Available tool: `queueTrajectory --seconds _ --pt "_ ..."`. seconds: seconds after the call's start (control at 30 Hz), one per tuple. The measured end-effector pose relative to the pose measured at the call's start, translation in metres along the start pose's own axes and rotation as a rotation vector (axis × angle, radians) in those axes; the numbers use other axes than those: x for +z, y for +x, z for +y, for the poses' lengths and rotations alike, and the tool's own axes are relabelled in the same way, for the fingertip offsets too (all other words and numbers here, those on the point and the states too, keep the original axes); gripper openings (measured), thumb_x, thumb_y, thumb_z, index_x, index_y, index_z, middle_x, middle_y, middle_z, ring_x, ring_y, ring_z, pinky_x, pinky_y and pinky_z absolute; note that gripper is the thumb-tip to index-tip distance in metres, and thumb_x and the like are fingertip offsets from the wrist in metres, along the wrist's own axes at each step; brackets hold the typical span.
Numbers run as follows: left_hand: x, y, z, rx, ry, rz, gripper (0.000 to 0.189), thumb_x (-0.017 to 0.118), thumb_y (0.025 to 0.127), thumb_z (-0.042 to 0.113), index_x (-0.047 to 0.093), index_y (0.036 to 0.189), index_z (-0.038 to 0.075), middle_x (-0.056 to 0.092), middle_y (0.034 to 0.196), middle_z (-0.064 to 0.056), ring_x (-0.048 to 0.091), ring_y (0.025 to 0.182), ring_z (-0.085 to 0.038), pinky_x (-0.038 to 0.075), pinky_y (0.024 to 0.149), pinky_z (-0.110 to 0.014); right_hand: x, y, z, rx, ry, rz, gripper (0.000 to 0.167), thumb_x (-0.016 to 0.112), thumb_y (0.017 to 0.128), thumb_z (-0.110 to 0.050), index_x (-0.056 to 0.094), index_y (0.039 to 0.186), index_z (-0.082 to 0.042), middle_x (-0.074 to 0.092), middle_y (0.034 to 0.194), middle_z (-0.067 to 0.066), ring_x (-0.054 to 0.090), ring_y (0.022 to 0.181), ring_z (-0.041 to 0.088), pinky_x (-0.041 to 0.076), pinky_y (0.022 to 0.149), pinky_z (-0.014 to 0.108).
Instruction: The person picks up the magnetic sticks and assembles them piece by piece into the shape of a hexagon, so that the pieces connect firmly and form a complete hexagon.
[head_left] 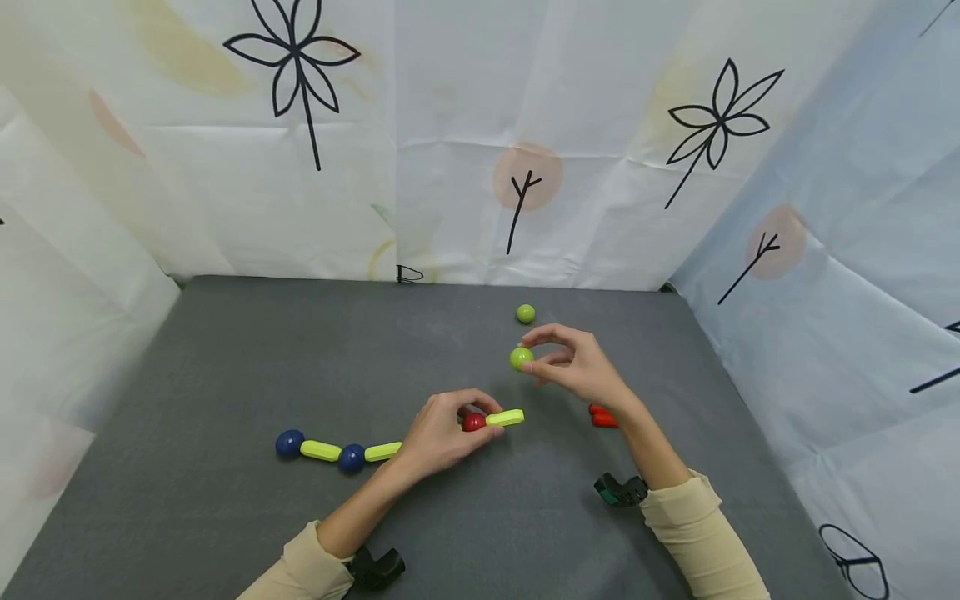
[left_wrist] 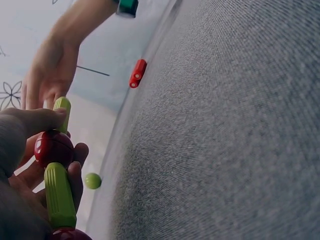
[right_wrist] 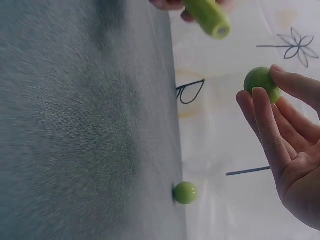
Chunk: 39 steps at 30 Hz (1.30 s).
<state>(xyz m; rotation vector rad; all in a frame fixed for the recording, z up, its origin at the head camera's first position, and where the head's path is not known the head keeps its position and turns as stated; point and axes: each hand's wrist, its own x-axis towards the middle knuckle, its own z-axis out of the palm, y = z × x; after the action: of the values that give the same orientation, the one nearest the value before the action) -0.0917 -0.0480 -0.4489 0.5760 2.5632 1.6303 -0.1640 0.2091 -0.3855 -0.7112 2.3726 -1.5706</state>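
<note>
My left hand (head_left: pixel 438 431) grips a chain of balls and rods near its right end, around a red ball (head_left: pixel 474 422) and a yellow-green rod (head_left: pixel 506 417) that points right. Leftward the chain continues with another yellow-green rod (head_left: pixel 383 452) and two blue balls (head_left: pixel 289 443); my hand hides part of it. Low in the left wrist view, a second dark red ball (left_wrist: pixel 70 234) shows at the edge. Between thumb and fingertips, my right hand (head_left: pixel 581 367) pinches a green ball (right_wrist: pixel 262 84), held apart from the rod's free end.
Another green ball (head_left: pixel 526 313) lies on the grey table (head_left: pixel 225 358) toward the back. Red rods (head_left: pixel 603 416) lie beside the right forearm, partly hidden by it. White patterned cloth (head_left: pixel 450 192) hangs behind and along both sides. Each wrist wears a dark device (head_left: pixel 621 491).
</note>
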Motion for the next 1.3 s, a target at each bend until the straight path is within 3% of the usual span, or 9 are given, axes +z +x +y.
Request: queueTrajectory --seconds 0.1,0.2,0.3,0.43,0.7,1.03,1.13,1.3 --pt "0.000 0.001 0.000 0.001 -0.002 0.007 0.018 0.089 0.092 0.023 0.081 0.108 0.022 0.081 0.104 0.003 0.066 0.080 -0.008 0.051 0.070 -0.021 -0.002 -0.016 -0.003 -0.010 0.000 -0.012 0.036 0.077 0.099 -0.004 0.067 0.133 -0.002 0.070 0.136 0.024 0.081 0.094 0.008 0.066 0.082 0.052" --pt "-0.001 0.001 0.000 0.003 -0.002 0.015 0.018 0.089 0.092 0.023 0.081 0.108 0.021 0.081 0.104 0.003 0.068 0.082 -0.008 0.052 0.072 -0.021 -0.003 -0.028 -0.001 -0.028 -0.004 -0.034 0.036 0.076 0.100 -0.002 0.066 0.135 0.000 0.069 0.137 0.026 0.082 0.096 0.010 0.067 0.082 0.043" --pt "-0.001 0.002 0.000 0.011 0.001 0.018 0.017 0.088 0.093 0.023 0.081 0.108 0.020 0.081 0.105 0.002 0.068 0.084 -0.007 0.053 0.074 -0.022 -0.004 -0.039 0.001 -0.035 0.001 -0.058 0.037 0.075 0.100 0.000 0.065 0.135 0.002 0.068 0.136 0.028 0.083 0.098 0.020 0.067 0.082 0.034" --pt "-0.001 0.002 0.000 0.012 0.004 0.022 0.017 0.088 0.093 0.023 0.081 0.108 0.020 0.081 0.105 0.002 0.068 0.084 -0.005 0.054 0.075 -0.022 0.000 -0.047 0.004 -0.034 0.010 -0.101 0.040 0.076 0.099 0.001 0.064 0.137 0.002 0.069 0.135 0.028 0.082 0.101 0.026 0.067 0.084 0.032" --pt "-0.002 0.002 -0.002 0.021 0.002 0.028 0.017 0.088 0.093 0.021 0.080 0.108 0.019 0.081 0.105 0.001 0.066 0.080 -0.004 0.053 0.072 -0.022 0.010 -0.050 0.009 -0.042 0.029 -0.131 0.040 0.076 0.099 0.000 0.064 0.137 0.003 0.069 0.134 0.029 0.081 0.102 0.013 0.067 0.086 0.032" --pt "0.002 0.003 -0.001 0.056 -0.046 0.018 0.022 0.088 0.093 0.022 0.080 0.113 0.017 0.081 0.103 -0.002 0.057 0.065 -0.002 0.050 0.060 -0.022 0.017 -0.052 0.009 -0.065 0.055 -0.124 0.042 0.076 0.099 0.001 0.062 0.139 0.002 0.068 0.135 0.030 0.081 0.104 0.015 0.066 0.086 0.032" --pt "0.004 0.002 0.000 0.069 -0.065 0.025 0.024 0.088 0.093 0.020 0.080 0.114 0.017 0.081 0.106 -0.002 0.058 0.066 -0.002 0.050 0.060 -0.022 0.019 -0.053 0.009 -0.052 0.058 -0.110 0.042 0.076 0.099 0.000 0.062 0.138 0.001 0.066 0.135 0.029 0.082 0.102 0.026 0.066 0.084 0.032" --pt "0.008 0.004 0.000 0.104 -0.065 0.040 0.027 0.090 0.091 0.019 0.080 0.117 0.018 0.082 0.113 0.000 0.072 0.083 -0.011 0.057 0.072 -0.023 0.024 -0.054 0.010 -0.034 0.076 -0.095 0.043 0.078 0.097 0.001 0.061 0.136 0.003 0.064 0.129 0.028 0.082 0.103 0.020 0.066 0.086 0.032"
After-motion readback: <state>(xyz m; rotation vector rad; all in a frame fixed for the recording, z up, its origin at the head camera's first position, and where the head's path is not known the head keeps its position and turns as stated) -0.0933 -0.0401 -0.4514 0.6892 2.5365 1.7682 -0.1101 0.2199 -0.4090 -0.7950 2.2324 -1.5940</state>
